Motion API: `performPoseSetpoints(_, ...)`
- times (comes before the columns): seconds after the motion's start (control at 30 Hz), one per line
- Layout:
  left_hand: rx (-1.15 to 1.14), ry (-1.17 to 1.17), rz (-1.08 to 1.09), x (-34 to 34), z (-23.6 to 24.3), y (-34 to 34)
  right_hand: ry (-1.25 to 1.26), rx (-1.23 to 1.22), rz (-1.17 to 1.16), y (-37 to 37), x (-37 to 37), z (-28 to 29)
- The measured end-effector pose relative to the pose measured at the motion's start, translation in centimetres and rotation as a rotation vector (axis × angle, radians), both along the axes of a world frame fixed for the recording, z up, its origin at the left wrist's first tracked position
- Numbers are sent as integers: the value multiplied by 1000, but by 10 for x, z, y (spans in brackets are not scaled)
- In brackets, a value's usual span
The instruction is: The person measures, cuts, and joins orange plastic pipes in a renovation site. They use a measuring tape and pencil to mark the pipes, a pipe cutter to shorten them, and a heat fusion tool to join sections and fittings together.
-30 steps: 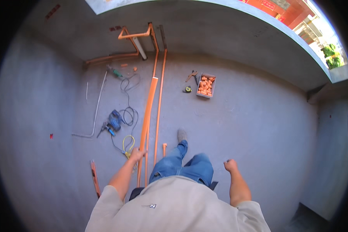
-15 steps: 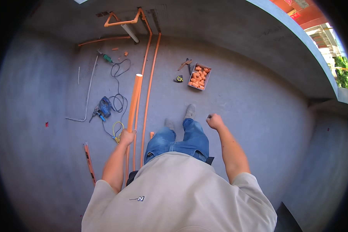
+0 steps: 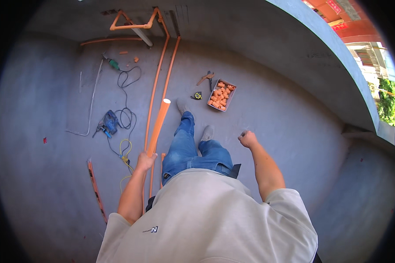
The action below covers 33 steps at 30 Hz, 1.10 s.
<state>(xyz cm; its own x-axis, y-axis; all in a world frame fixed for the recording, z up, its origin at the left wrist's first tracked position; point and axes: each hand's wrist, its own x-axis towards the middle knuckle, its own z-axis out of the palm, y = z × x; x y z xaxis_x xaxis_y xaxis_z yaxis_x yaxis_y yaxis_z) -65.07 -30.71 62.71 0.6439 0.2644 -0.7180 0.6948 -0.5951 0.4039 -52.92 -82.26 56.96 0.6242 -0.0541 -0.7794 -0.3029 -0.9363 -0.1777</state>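
Note:
My left hand (image 3: 145, 161) is closed around a long orange pipe (image 3: 157, 126), which slants up beside my left leg with its pale end upward. My right hand (image 3: 247, 138) is out at my right side, fingers curled; whether something small is in them I cannot make out. Beyond my feet are a crate of orange fittings (image 3: 221, 94), a tape measure (image 3: 197, 95) and a plier-like tool (image 3: 206, 78).
Fixed orange pipes (image 3: 173, 56) run along the floor and up the far wall (image 3: 232, 30). Left lie a blue power tool (image 3: 110, 121), a green tool (image 3: 113, 63), cords, bent grey tubing (image 3: 90, 122) and a bundle of narrow pipes (image 3: 96, 188). An opening tops the right wall.
I have stepped forward, my feet now nearer the crate. The pipe in my left hand tilts further rightward, and my right hand has risen from beside my hip.

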Motion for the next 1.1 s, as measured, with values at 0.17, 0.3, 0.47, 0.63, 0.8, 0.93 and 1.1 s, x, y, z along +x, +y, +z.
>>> performPoseSetpoints(0.17, -98, 53, -64, 71, -18, 16, 80, -27, -110, 16, 32, 19)
performPoseSetpoints(0.3, -155, 126, -73, 130, -29, 24, 35, -40, -129, 41, 63, 43)
performPoseSetpoints(0.47, -211, 138, -76, 138, -58, 43, 33, -4, -77, 80, 115, 73)
performPoseSetpoints(0.63, -225, 201, 27, 154, -35, 33, -1, -47, 26, 113, 152, 82)
performPoseSetpoints(0.8, -320, 195, -144, 138, -49, 41, 7, -4, 89, 145, 181, 77)
performPoseSetpoints(0.93, -438, 206, -151, 150, -40, 30, 98, 103, 236, 155, 194, 60)
performPoseSetpoints(1.1, -535, 294, -258, 189, -34, -6, 353, 175, 672, 191, 189, 49)
